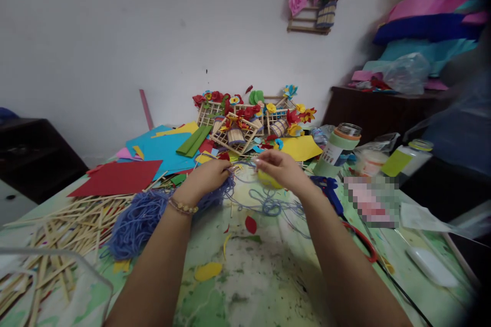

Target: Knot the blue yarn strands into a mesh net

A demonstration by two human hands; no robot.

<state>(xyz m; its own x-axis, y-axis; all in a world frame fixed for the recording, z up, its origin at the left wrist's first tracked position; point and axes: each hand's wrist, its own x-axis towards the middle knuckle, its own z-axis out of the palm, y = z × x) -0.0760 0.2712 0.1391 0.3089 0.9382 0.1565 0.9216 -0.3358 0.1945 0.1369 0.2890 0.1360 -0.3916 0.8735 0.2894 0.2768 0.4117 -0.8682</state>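
Left hand (pixel 209 178) is closed at the fingertips on blue yarn (pixel 138 219), piled beside the left forearm; right hand (pixel 282 169) is half-curled at a yellow object (pixel 268 180), pinch indeterminate. Largely open tabletop (pixel 264 271) separates the 2 forearms, with sticks (pixel 61 240) at left and a red loop (pixel 370 248) at right

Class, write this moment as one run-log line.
left hand: at blue yarn | right hand: at yellow item, identity unclear | nearby: wooden sticks, red paper sheet

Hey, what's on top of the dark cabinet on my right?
On the dark cabinet: a stack of pink, blue and teal material, with a clear plastic bag and red and pink scraps by its base. Anything behind the stack is hidden.
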